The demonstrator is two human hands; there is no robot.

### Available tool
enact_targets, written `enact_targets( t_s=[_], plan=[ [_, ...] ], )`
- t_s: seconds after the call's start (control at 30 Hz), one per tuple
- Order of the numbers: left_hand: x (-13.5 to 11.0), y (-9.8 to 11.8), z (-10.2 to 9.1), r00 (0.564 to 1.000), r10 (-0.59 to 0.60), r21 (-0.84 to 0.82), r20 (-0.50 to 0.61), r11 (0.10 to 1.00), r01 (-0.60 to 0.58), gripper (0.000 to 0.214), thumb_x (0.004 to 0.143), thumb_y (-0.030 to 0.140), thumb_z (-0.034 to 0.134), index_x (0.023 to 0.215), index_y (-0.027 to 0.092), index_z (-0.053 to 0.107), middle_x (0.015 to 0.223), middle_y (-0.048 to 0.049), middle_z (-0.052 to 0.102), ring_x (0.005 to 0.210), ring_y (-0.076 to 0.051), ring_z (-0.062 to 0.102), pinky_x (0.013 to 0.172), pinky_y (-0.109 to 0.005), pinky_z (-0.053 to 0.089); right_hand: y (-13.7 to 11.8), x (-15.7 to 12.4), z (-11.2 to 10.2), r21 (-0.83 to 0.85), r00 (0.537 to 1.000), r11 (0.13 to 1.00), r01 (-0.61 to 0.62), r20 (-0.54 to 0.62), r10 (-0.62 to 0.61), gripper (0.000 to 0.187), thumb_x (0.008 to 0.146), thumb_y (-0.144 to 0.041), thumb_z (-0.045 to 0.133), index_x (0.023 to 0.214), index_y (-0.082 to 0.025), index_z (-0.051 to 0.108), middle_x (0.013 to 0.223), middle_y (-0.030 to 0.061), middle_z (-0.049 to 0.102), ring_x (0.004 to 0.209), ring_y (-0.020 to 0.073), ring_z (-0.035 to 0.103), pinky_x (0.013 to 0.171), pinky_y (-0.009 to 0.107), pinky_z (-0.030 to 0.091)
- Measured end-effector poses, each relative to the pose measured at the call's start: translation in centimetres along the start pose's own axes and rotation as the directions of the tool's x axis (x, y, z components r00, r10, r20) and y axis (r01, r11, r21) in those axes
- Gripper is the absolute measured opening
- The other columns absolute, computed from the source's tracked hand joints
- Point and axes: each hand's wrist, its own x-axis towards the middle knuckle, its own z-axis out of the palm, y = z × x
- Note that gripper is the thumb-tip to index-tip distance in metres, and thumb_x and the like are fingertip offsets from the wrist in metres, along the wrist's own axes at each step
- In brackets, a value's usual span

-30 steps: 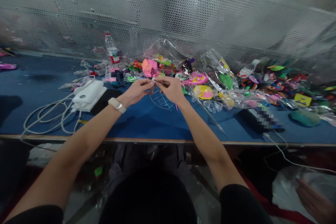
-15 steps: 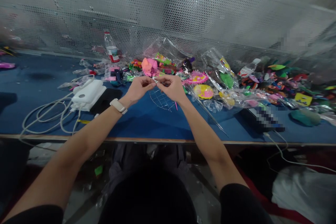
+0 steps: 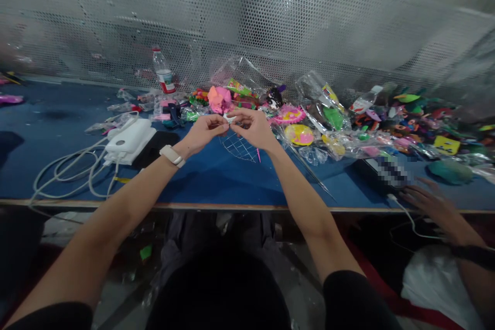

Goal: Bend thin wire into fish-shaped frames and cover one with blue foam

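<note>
Evidently the left hand and right hand meet, each grip pinched on a small white piece just above the wire mesh, mid-bench; being tiny, it could slip loose.

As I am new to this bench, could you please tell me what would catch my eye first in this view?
First, the left hand and right hand meeting above the middle of the blue table, pinching a small white piece with a white mesh hanging below. Behind them, a heap of bright toys in clear bags runs along the perforated metal panel.
</note>
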Motion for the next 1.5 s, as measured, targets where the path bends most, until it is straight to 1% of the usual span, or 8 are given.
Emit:
enact_targets(
  t_s=[0.17, 0.3, 0.47, 0.77, 0.93, 1.07, 1.27, 1.5],
  plan=[
    [-0.1, 0.5, -0.4, 0.991, 0.128, 0.236, 0.041, 0.963, -0.134, 0.025, 0.087, 0.04, 0.083, 0.092, 0.017, 0.074, 0.084, -0.0059, 0.074, 0.075, -0.016, 0.067, 0.071, -0.03, 0.055, -0.3, 0.0, -0.1, -0.028, 1.0, 1.0, -0.002, 0.001, 0.002, 0.032, 0.087, -0.028, 0.074, 0.117, -0.02, 0.073, 0.092, 0.0057, 0.076, 0.081, 0.0209, 0.071, 0.074, 0.037, 0.062],
    [-0.3, 0.8, -0.4, 0.979, 0.192, 0.283, 0.065, 0.937, -0.202, 0.02, 0.093, 0.037, 0.076, 0.096, 0.018, 0.071, 0.085, -0.0051, 0.075, 0.076, -0.016, 0.069, 0.075, -0.032, 0.058, -0.4, 0.2, 0.1, -0.047, 1.0, 0.999, 0.026, -0.016, -0.026, 0.021, 0.086, -0.027, 0.072, 0.106, -0.02, 0.073, 0.093, 0.0058, 0.075, 0.086, 0.0221, 0.072, 0.076, 0.037, 0.061],
    [-0.5, 0.9, -0.2, 0.974, 0.216, 0.339, 0.06, 0.914, -0.224, 0.015, 0.095, 0.033, 0.073, 0.092, 0.02, 0.067, 0.081, -0.0041, 0.072, 0.073, -0.016, 0.066, 0.073, -0.031, 0.056, -0.6, 0.2, 0.5, -0.046, 0.999, 0.999, 0.027, -0.023, -0.028, 0.019, 0.087, -0.028, 0.074, 0.104, -0.019, 0.073, 0.096, 0.0072, 0.076, 0.089, 0.0226, 0.072, 0.078, 0.038, 0.062],
    [-0.5, 1.7, -0.3, 0.968, 0.249, 0.489, 0.02, 0.842, -0.227, 0.01, 0.093, 0.029, 0.072, 0.091, 0.02, 0.069, 0.083, -0.0047, 0.072, 0.075, -0.018, 0.064, 0.075, -0.033, 0.051, -0.9, 0.1, 0.6, -0.031, 0.998, 0.998, -0.059, -0.02, 0.058, 0.018, 0.089, -0.032, 0.074, 0.102, -0.021, 0.076, 0.091, 0.0056, 0.075, 0.078, 0.0203, 0.07, 0.066, 0.035, 0.06],
    [-0.4, 1.6, -0.2, 0.96, 0.277, 0.559, -0.036, 0.802, -0.21, 0.008, 0.091, 0.027, 0.072, 0.089, 0.021, 0.067, 0.087, -0.0052, 0.072, 0.081, -0.02, 0.064, 0.077, -0.035, 0.049, -0.4, 0.2, 1.6, -0.085, 0.991, 0.995, -0.061, -0.126, 0.05, 0.017, 0.089, -0.026, 0.072, 0.105, -0.021, 0.073, 0.089, 0.0049, 0.075, 0.083, 0.0221, 0.072, 0.077, 0.038, 0.062],
    [-0.3, 1.3, -0.1, 0.949, 0.305, 0.618, -0.082, 0.763, -0.192, 0.006, 0.089, 0.024, 0.07, 0.089, 0.021, 0.065, 0.086, -0.0045, 0.069, 0.082, -0.021, 0.063, 0.081, -0.036, 0.048, 0.5, 0.3, 2.6, -0.144, 0.981, 0.989, -0.033, -0.193, 0.004, 0.008, 0.088, -0.022, 0.071, 0.095, -0.021, 0.073, 0.09, 0.0059, 0.077, 0.085, 0.0237, 0.075, 0.083, 0.041, 0.062],
    [-0.3, 0.8, -0.1, 0.955, 0.286, 0.586, -0.078, 0.788, -0.188, 0.004, 0.09, 0.024, 0.068, 0.09, 0.021, 0.065, 0.085, -0.0048, 0.07, 0.08, -0.021, 0.063, 0.078, -0.036, 0.048, 0.7, 0.2, 2.5, -0.089, 0.987, 0.994, -0.064, -0.154, 0.05, 0.01, 0.088, -0.022, 0.071, 0.097, -0.02, 0.074, 0.092, 0.0069, 0.079, 0.085, 0.0236, 0.075, 0.08, 0.04, 0.064],
    [-0.3, 1.1, -0.1, 0.942, 0.326, 0.644, -0.078, 0.738, -0.202, 0.006, 0.088, 0.023, 0.068, 0.087, 0.023, 0.062, 0.085, -0.0047, 0.068, 0.08, -0.021, 0.061, 0.079, -0.037, 0.046, 0.7, 0.3, 2.5, -0.032, 0.988, 0.994, -0.102, -0.123, 0.098, 0.017, 0.089, -0.022, 0.072, 0.106, -0.02, 0.072, 0.087, 0.0054, 0.075, 0.077, 0.0205, 0.071, 0.072, 0.037, 0.062]
  ],
)
